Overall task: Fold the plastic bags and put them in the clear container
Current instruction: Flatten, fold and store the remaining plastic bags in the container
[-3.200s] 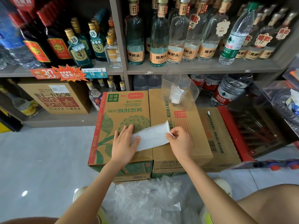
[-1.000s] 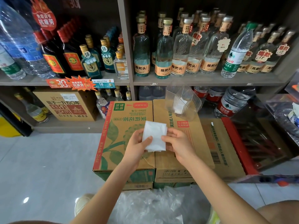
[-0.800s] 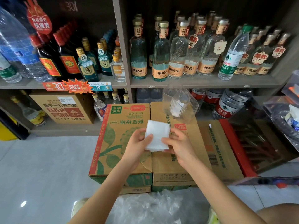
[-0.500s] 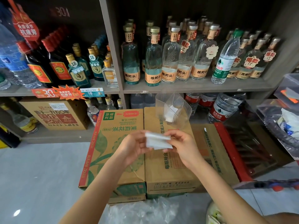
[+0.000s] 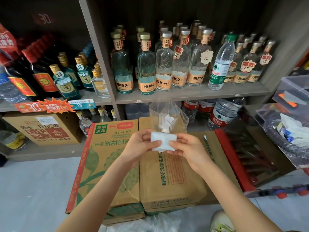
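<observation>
A folded white plastic bag (image 5: 163, 141) is held in the air between both hands, above the cardboard boxes. My left hand (image 5: 139, 145) pinches its left side, thumb on top. My right hand (image 5: 187, 149) pinches its right side. Just behind the bag stands the clear ribbed container (image 5: 168, 117) on the far end of a box, with a folded white bag (image 5: 168, 122) inside it. A heap of loose clear plastic bags (image 5: 150, 222) lies on the floor at the bottom edge.
Two cardboard boxes (image 5: 175, 174) side by side serve as the work surface. Shelves (image 5: 192, 93) with several glass bottles rise behind them. A red crate (image 5: 237, 158) sits to the right, and clear bins (image 5: 291, 118) at the far right.
The bag went from a long strip flat on the box to a small folded rectangle lifted in both hands. It has been folded smaller again and moved closer to the container.
</observation>
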Tool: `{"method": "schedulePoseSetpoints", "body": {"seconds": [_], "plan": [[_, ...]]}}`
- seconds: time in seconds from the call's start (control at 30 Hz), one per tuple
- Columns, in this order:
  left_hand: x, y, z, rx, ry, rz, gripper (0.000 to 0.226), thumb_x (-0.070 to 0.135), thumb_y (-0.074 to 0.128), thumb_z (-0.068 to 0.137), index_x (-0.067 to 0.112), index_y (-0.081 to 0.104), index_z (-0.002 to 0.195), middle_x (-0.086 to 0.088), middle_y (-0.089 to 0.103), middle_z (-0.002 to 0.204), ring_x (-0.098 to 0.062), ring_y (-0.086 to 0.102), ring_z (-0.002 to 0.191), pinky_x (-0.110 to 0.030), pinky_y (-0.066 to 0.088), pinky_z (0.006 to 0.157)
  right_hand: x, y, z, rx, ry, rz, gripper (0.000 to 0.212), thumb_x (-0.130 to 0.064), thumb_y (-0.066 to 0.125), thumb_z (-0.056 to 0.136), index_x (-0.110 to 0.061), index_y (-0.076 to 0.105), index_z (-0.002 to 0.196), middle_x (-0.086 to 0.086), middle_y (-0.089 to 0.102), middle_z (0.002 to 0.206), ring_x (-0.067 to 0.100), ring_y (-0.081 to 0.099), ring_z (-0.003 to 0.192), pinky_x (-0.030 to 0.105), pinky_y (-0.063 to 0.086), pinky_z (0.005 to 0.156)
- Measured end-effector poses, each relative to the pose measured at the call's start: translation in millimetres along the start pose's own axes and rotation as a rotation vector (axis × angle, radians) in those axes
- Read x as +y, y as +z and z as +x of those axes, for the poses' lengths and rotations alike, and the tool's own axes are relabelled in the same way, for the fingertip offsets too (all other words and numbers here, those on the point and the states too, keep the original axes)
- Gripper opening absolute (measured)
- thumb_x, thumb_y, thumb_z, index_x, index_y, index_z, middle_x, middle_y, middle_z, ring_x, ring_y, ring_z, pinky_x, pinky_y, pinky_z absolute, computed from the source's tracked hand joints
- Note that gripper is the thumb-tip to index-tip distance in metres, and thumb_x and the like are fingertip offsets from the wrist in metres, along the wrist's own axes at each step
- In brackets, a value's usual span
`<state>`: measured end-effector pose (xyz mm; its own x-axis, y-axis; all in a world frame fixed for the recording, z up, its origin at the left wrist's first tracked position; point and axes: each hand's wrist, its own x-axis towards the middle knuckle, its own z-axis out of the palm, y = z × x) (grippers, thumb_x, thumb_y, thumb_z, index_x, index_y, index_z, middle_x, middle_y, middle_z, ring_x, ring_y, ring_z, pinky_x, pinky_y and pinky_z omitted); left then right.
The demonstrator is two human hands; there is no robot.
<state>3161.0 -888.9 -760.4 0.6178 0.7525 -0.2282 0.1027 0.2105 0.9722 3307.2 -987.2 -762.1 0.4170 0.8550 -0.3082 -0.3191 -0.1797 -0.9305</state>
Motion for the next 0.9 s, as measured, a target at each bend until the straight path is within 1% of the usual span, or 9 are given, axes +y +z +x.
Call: {"method": "schedulePoseSetpoints", "body": {"seconds": [0.1,0.27,0.37,0.43,0.57,0.63,0.73,0.83,0.9], "plan": [[6,1,17,0.014,0.004,0.027,0.031,0.012,0.076,0.08,0.013,0.062,0.107,-0.007,0.069,0.101,-0.016,0.067,0.088,-0.026,0.054,0.074,-15,-9,9,0.081,-0.053,-0.058,0.026,0.01,0.063,0.082,-0.001,0.063,0.105,0.011,0.07,0.093,0.016,0.071,0.074,0.022,0.056,0.06],[16,-1,60,0.417,0.121,0.398,0.049,0.041,0.069,0.085,0.021,0.052,0.127,0.004,0.059,0.115,-0.013,0.056,0.105,-0.033,0.046,0.091,-45,-28,38,0.164,-0.126,-0.277,0.025,0.005,0.064,0.083,-0.01,0.066,0.104,0.003,0.07,0.092,0.008,0.067,0.075,0.016,0.052,0.057],[19,-2,87,0.369,0.054,0.399,0.066,0.047,0.065,0.086,0.021,0.041,0.142,-0.001,0.049,0.137,-0.02,0.048,0.125,-0.038,0.04,0.103,-64,-34,64,0.199,-0.198,-0.385,0.025,0.007,0.065,0.082,-0.009,0.066,0.1,0.0,0.068,0.082,0.007,0.062,0.07,0.013,0.048,0.052],[18,-1,99,0.266,-0.008,0.265,0.069,0.041,0.067,0.087,0.02,0.038,0.145,-0.003,0.045,0.144,-0.02,0.045,0.129,-0.032,0.037,0.1,-73,-35,83,0.221,-0.267,-0.527,0.027,0.007,0.067,0.079,-0.009,0.068,0.1,-0.002,0.066,0.079,0.011,0.062,0.071,0.016,0.049,0.056],[12,-1,98,0.242,0.053,0.183,0.064,0.028,0.072,0.085,0.017,0.044,0.142,0.003,0.057,0.129,-0.009,0.056,0.108,-0.019,0.04,0.084,-80,-26,106,0.196,-0.352,-0.854,0.028,0.001,0.07,0.077,-0.011,0.072,0.102,0.0,0.068,0.086,0.018,0.064,0.083,0.038,0.055,0.079],[7,-1,91,0.262,0.08,0.194,0.064,0.028,0.073,0.084,0.019,0.045,0.141,0.009,0.059,0.12,-0.003,0.056,0.102,-0.018,0.043,0.08,-82,-19,108,0.122,-0.364,-1.024,0.027,-0.004,0.07,0.079,-0.014,0.072,0.105,-0.001,0.067,0.088,0.018,0.064,0.086,0.036,0.054,0.08],[0,0,76,0.307,0.121,0.187,0.065,0.029,0.077,0.079,0.023,0.049,0.138,0.009,0.06,0.125,-0.009,0.056,0.112,-0.028,0.047,0.093,-82,-11,105,0.034,-0.366,-1.139,0.026,-0.008,0.071,0.08,-0.015,0.072,0.105,0.002,0.07,0.095,0.015,0.063,0.086,0.029,0.05,0.077],[-8,4,57,0.343,0.209,0.172,0.051,0.022,0.08,0.077,0.035,0.056,0.12,0.02,0.062,0.11,-0.005,0.059,0.107,-0.025,0.048,0.091,-77,-5,94,0.032,-0.375,-1.182,0.026,-0.012,0.071,0.082,-0.018,0.071,0.107,0.001,0.069,0.102,0.015,0.061,0.092,0.028,0.047,0.08],[-16,6,46,0.366,0.242,0.167,0.049,0.022,0.082,0.075,0.037,0.057,0.114,0.015,0.066,0.11,-0.008,0.061,0.108,-0.031,0.05,0.095,-71,-3,86,0.094,-0.461,-1.218,0.024,-0.017,0.068,0.085,-0.022,0.071,0.108,0.0,0.066,0.102,0.018,0.057,0.097,0.032,0.043,0.086]]}}
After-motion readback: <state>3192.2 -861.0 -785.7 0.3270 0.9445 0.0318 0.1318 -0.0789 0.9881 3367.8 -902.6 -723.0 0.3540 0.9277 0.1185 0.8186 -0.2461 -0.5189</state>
